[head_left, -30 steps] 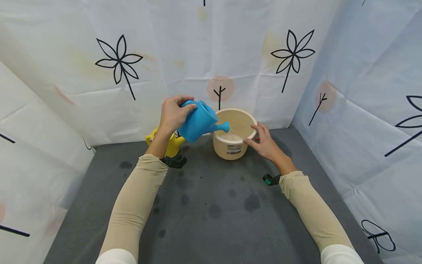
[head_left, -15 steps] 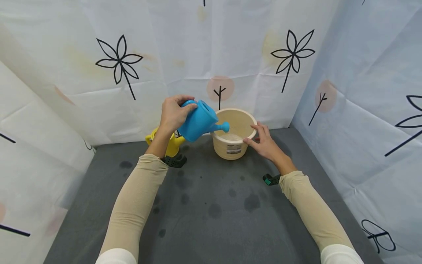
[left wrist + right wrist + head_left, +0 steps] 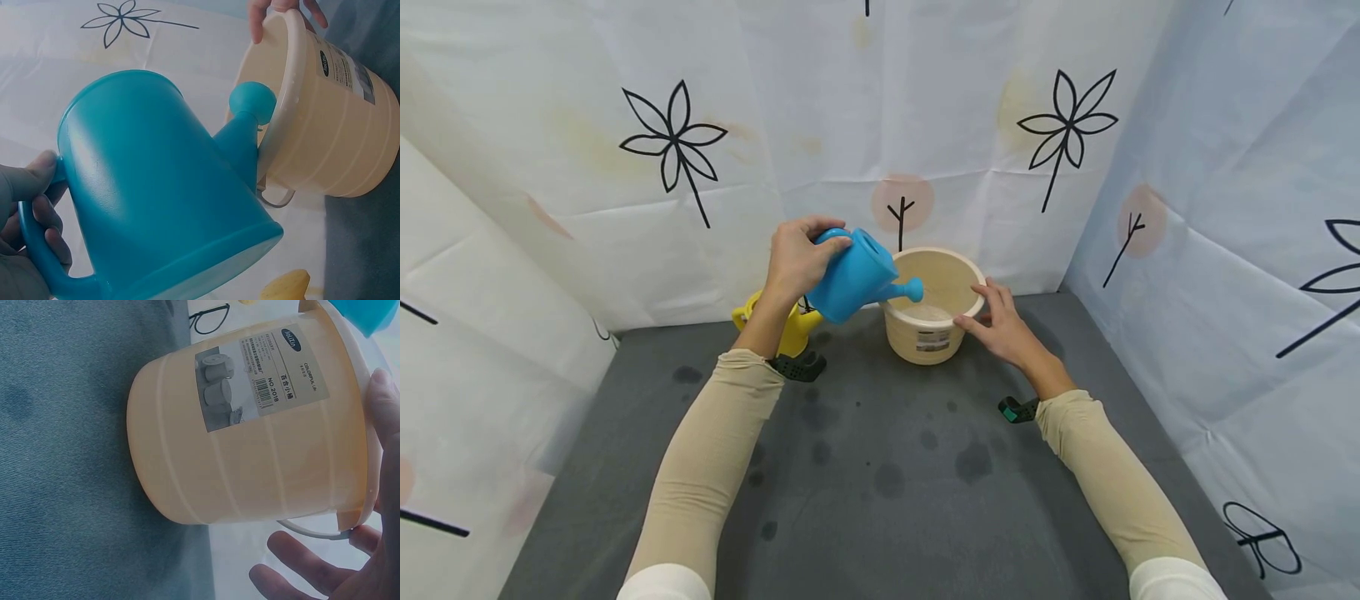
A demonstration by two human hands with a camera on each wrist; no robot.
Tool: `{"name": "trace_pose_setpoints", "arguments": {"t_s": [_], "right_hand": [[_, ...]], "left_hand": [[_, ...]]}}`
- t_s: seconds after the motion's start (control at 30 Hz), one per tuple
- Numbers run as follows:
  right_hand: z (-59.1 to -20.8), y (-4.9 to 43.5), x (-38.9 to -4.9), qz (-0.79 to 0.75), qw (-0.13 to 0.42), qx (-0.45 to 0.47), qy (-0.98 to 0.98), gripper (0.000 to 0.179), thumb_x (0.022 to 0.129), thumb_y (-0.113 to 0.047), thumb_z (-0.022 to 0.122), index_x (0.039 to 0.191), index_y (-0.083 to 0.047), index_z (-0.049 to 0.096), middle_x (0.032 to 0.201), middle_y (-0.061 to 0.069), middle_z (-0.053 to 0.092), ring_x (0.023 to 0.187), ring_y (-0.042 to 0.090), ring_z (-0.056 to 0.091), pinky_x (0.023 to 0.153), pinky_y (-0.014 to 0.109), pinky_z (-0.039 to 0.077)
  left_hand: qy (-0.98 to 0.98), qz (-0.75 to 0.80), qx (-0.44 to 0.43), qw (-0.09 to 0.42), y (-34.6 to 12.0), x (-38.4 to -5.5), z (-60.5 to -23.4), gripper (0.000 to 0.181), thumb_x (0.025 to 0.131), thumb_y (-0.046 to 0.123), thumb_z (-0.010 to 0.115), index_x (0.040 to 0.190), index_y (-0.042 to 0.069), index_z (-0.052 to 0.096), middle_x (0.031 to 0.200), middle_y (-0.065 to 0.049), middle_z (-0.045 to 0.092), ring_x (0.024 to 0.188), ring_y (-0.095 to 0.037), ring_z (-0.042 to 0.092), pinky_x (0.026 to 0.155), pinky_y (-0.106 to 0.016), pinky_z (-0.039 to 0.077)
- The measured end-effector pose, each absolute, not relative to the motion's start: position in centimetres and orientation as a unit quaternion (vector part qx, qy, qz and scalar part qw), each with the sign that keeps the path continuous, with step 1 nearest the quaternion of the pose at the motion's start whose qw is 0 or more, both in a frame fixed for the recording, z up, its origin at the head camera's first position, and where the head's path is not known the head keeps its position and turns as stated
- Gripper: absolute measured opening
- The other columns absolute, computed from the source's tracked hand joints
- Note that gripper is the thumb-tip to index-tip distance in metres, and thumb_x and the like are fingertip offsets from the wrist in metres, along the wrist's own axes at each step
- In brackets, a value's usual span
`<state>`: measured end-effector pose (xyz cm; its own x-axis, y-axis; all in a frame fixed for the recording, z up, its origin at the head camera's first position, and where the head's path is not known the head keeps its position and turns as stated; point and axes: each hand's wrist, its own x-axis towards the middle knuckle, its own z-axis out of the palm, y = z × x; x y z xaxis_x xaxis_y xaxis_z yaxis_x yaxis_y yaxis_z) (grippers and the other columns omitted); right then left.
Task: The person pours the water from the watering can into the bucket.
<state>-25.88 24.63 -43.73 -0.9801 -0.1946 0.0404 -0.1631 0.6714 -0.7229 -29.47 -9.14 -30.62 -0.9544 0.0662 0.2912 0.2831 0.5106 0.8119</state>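
Observation:
A blue watering can (image 3: 852, 279) hangs tilted above the table, its spout over the near left of a cream bucket (image 3: 925, 342). Its handle is gripped by my left hand (image 3: 796, 257), fingers curled round it in the left wrist view. On the right, my right hand (image 3: 1003, 327) pinches the bucket's rim, thumb outside in the right wrist view and other fingers partly hidden. The bucket stands upright with a printed label (image 3: 265, 375) on its side. Some clear liquid seems to lie at its bottom. No stream from the spout can be made out.
A yellow watering can (image 3: 793, 333) stands behind my left forearm, partly hidden by it. The grey tabletop (image 3: 880, 517) carries several dark wet spots. White patterned cloth (image 3: 820, 150) hangs close behind the bucket and along both sides.

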Motion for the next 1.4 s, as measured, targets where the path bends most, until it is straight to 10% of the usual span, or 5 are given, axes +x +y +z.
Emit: {"name": "trace_pose_setpoints", "arguments": {"t_s": [1.4], "right_hand": [[-43.55, 24.8, -26.02, -0.383, 0.021, -0.094, 0.919, 0.089, 0.1, -0.054, 0.059, 0.165, -0.014, 0.013, 0.165, 0.02, 0.007, 0.132, 0.048, 0.052, 0.102, 0.056, 0.053]], "left_hand": [[-0.875, -0.46, -0.124, 0.092, -8.48, -30.11, -29.78, 0.032, 0.098, 0.023, 0.071, 0.127, 0.01, 0.072, 0.131, -0.016, 0.07, 0.128, -0.03, 0.064, 0.11, -0.042, 0.052]]}}
